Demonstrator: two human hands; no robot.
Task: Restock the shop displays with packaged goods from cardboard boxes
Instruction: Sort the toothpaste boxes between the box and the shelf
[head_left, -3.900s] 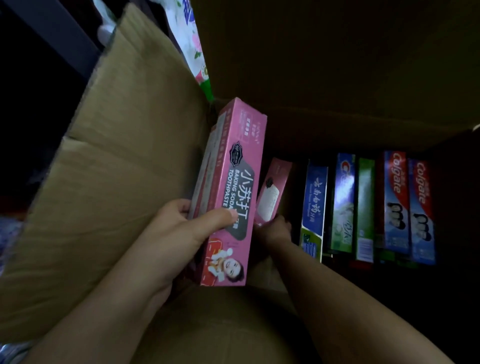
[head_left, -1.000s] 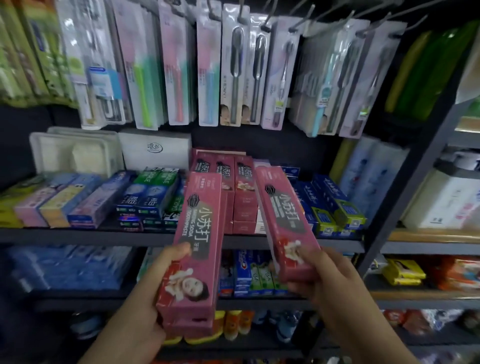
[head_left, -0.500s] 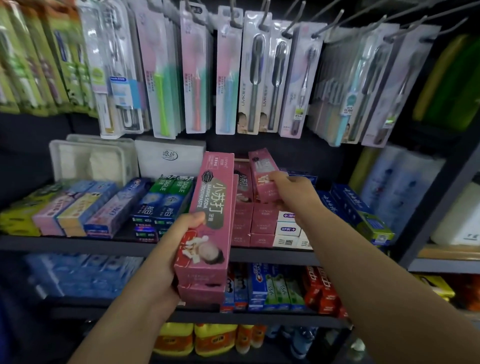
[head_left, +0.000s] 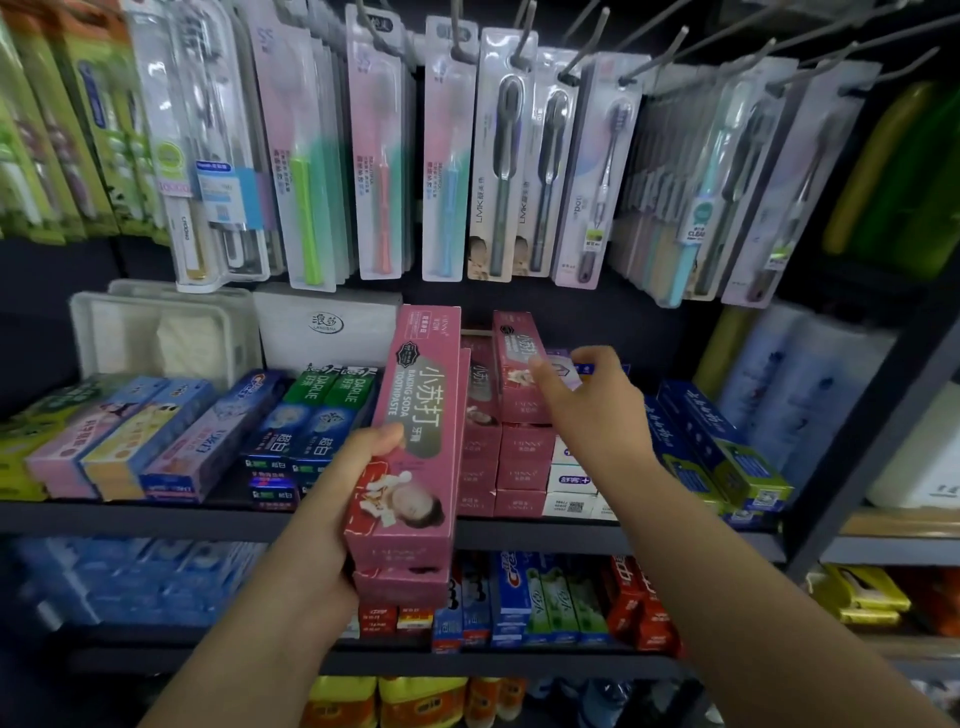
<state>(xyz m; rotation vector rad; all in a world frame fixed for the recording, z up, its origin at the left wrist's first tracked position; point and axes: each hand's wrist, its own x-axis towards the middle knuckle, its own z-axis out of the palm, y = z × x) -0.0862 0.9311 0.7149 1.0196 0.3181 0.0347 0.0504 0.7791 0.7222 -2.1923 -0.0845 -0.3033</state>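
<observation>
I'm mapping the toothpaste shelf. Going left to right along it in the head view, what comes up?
Pastel pink and yellow boxes → green Darlie boxes → pink baking soda toothpaste boxes in the left hand → right hand → blue and yellow-green boxes.

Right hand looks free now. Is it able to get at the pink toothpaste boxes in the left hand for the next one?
Probably yes. The right hand is open and empty by the shelf stack, and nothing sits between it and the pink toothpaste boxes gripped in the left hand.
</observation>
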